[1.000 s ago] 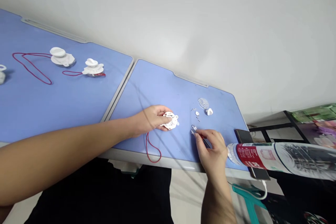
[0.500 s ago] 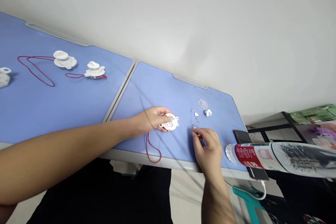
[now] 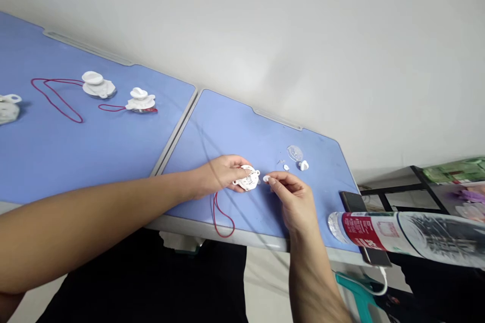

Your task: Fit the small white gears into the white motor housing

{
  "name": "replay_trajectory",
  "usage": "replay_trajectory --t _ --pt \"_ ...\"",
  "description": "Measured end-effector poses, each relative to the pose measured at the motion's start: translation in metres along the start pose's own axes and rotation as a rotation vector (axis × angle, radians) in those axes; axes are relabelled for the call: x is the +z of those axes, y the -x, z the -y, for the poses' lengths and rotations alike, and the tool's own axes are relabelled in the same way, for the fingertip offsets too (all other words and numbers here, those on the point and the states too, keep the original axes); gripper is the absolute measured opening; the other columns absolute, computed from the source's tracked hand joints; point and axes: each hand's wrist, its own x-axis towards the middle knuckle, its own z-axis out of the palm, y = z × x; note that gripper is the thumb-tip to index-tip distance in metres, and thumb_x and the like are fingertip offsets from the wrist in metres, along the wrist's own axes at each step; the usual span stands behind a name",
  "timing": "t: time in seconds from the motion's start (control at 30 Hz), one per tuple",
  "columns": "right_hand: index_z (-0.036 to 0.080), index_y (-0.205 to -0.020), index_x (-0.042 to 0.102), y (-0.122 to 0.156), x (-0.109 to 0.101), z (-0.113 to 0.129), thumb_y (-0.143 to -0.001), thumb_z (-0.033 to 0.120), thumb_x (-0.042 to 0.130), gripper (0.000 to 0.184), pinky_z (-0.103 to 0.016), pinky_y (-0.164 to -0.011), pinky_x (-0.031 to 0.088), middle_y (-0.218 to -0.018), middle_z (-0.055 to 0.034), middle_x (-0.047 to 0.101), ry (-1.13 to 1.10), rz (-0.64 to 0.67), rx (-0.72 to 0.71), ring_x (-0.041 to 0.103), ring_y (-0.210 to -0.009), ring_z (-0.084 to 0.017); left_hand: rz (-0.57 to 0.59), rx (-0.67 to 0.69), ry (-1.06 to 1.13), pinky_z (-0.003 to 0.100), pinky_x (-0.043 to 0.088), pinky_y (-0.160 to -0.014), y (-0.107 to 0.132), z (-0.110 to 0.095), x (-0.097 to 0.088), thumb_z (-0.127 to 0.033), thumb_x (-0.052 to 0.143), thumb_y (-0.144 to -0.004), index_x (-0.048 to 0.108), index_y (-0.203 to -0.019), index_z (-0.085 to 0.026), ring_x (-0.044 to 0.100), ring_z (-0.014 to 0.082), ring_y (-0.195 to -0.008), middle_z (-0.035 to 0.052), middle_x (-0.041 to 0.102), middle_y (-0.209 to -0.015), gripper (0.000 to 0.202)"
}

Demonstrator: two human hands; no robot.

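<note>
My left hand [image 3: 223, 171] is closed around a round white plastic case [image 3: 250, 181] with small lugs on its rim, thumb on top. Its face shows inner detail too small to make out. A red cord loop [image 3: 224, 228] trails below, toward the table's front edge. Just right of the case, my right hand [image 3: 297, 199] pinches a small white round piece [image 3: 265, 178] between thumb and fingers. Beyond that hand lie a clear disc [image 3: 295, 153], a white knob [image 3: 303, 165], another small white part [image 3: 286, 167] and tiny bits [image 3: 281, 161].
On the left blue table [image 3: 113, 146] are two white knobbed devices [image 3: 99, 88] [image 3: 141, 101] with red cords, and part of another white device [image 3: 8, 110]. A water bottle [image 3: 364, 229] and dark phone [image 3: 352, 202] stand at right. A wall rises behind.
My right hand has moved left and up toward the case and now pinches a small white piece. The dark red item under its fingers no longer shows. The left hand keeps its hold.
</note>
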Motion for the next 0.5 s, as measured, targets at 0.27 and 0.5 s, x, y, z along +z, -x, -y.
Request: replay_trajectory --t 0.27,0.5 --pt "0.019 -0.083 0.074 0.0041 0.0018 -0.0023 -0.076 0.034 0.074 0.017 -0.027 -0.064 0.046 -0.074 -0.0021 0.069 0.041 -0.001 -0.012 0.057 -0.068 -0.014 0.004 0.004 -0.013 0.033 0.056 -0.080 0.0007 -0.0003 0.0001 -0.026 0.068 -0.081 0.067 -0.100 -0.013 0.068 0.0195 -0.091 0.0088 0.071 -0.099 0.023" --pt "0.019 -0.082 0.072 0.0055 0.0048 -0.0046 -0.076 0.036 0.072 0.017 -0.028 -0.064 0.047 -0.075 -0.0028 0.068 0.101 0.030 -0.041 0.058 -0.069 -0.015 -0.007 -0.001 -0.018 0.031 0.057 -0.080 0.0003 -0.0006 -0.0001 -0.021 0.061 -0.086 0.066 -0.101 -0.013 0.068 0.0178 -0.089 0.0083 0.071 -0.099 0.019"
